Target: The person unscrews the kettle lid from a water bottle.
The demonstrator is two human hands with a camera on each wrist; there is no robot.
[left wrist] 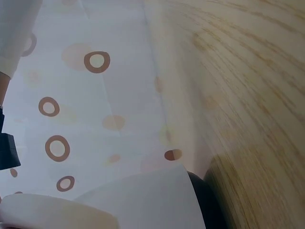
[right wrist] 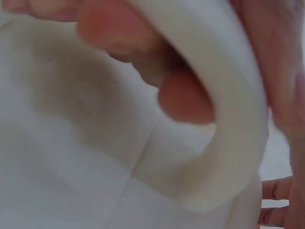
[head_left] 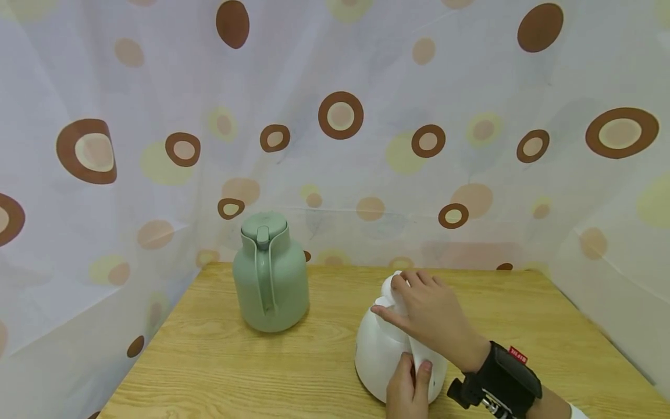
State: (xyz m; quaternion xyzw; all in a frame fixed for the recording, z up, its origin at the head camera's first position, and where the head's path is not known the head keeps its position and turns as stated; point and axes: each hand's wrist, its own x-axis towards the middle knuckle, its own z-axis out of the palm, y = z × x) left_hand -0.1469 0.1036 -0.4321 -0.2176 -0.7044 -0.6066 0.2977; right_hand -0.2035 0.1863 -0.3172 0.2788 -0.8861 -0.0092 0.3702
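Observation:
A white thermos jug (head_left: pixel 378 355) stands on the wooden table (head_left: pixel 209 366), right of the middle in the head view. My left hand (head_left: pixel 408 387) grips its handle (head_left: pixel 420 352), thumb on the near side. The right wrist view shows fingers (right wrist: pixel 186 98) passing through the loop of that handle. Over the jug's top, my right hand (head_left: pixel 431 317) holds the lid (head_left: pixel 387 288), its thumb at the left side and the other fingers bent over it. Most of the lid is hidden under this hand. Low in the left wrist view are the jug's white body (left wrist: pixel 147 200) and dark base (left wrist: pixel 207 200).
A pale green thermos jug (head_left: pixel 280 285) stands farther back on the left, its handle facing me. Behind the table hangs a white sheet (head_left: pixel 293 70) with brown and yellow spots. A black wrist strap (head_left: pixel 505 381) with a small camera is on the right wrist.

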